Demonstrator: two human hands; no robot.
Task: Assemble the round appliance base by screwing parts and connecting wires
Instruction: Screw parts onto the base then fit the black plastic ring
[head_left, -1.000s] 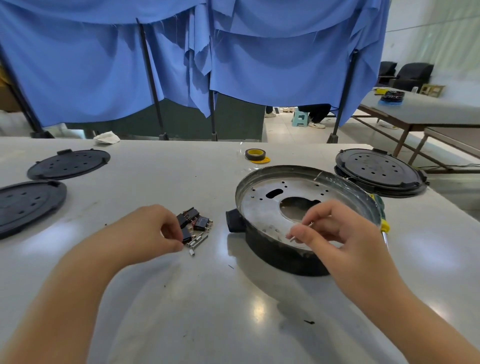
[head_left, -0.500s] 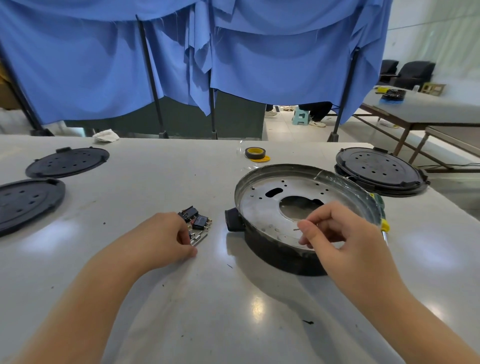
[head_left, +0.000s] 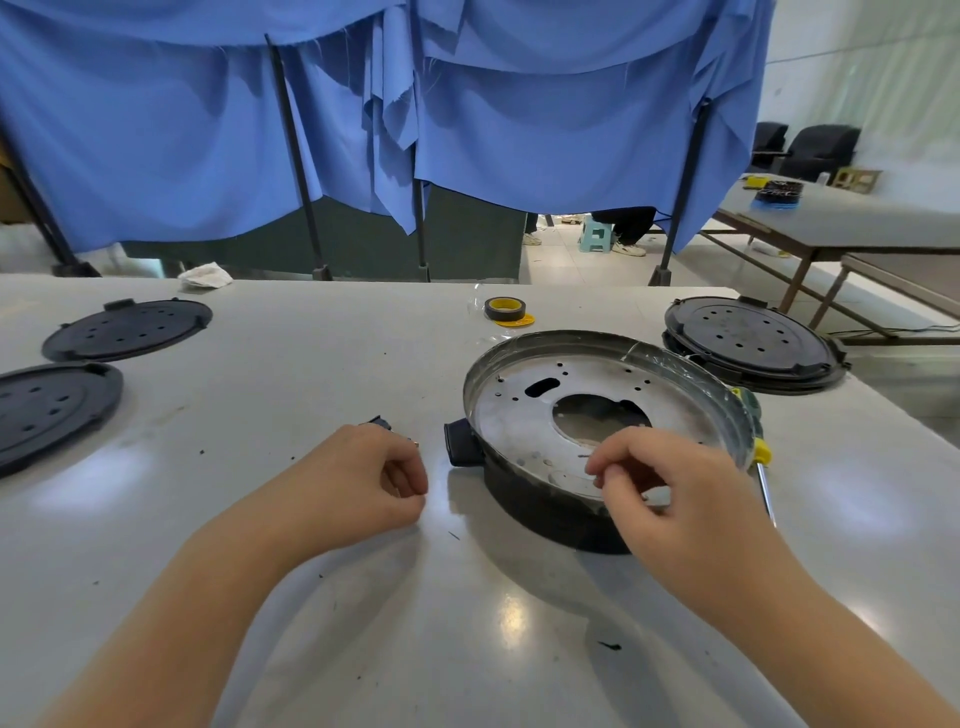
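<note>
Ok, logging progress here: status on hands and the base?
Left hand curled on table, covering small parts; contents unclear. Right hand pinching over round base, item too small to tell. Screwdriver lies untouched, right of base.

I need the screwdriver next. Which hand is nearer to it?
Right. The right hand hovers over the metal base's near rim, just beside the screwdriver; the left hand rests across the base.
</note>
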